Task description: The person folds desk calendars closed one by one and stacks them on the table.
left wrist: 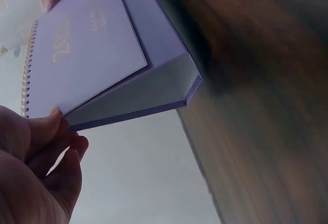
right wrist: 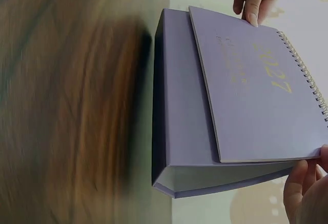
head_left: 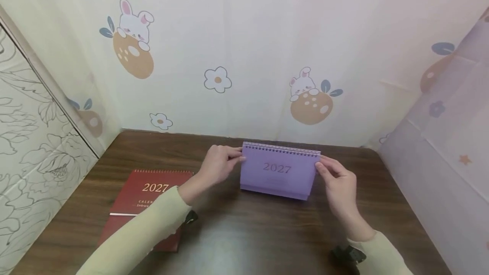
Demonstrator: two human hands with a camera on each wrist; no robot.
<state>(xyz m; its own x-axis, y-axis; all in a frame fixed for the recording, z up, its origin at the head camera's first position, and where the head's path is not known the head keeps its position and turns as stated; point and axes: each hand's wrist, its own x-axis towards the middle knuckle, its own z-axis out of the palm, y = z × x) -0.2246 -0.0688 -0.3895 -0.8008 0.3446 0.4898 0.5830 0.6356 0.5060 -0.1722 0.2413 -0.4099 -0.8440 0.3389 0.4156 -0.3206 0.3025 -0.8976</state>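
A purple spiral-bound desk calendar (head_left: 278, 171) marked 2027 stands propped as a tent, its front facing me. With thumb and fingers my left hand (head_left: 218, 164) pinches its left edge near the spiral. On the opposite side my right hand (head_left: 338, 183) pinches the right edge just below the coil. The left wrist view shows the calendar (left wrist: 92, 49) from its end, with the hollow between cover and stand, and the left thumb (left wrist: 45, 126) on the cover. In the right wrist view, the cover pages of the calendar (right wrist: 251, 90) hang a little off the stand.
A red 2027 calendar (head_left: 141, 198) with a pale band lies flat at the left of the brown wooden table (head_left: 244, 232), partly under my left forearm. Behind the table hangs a white cloth (head_left: 252, 54) printed with rabbits, oranges and flowers; patterned panels stand at both sides.
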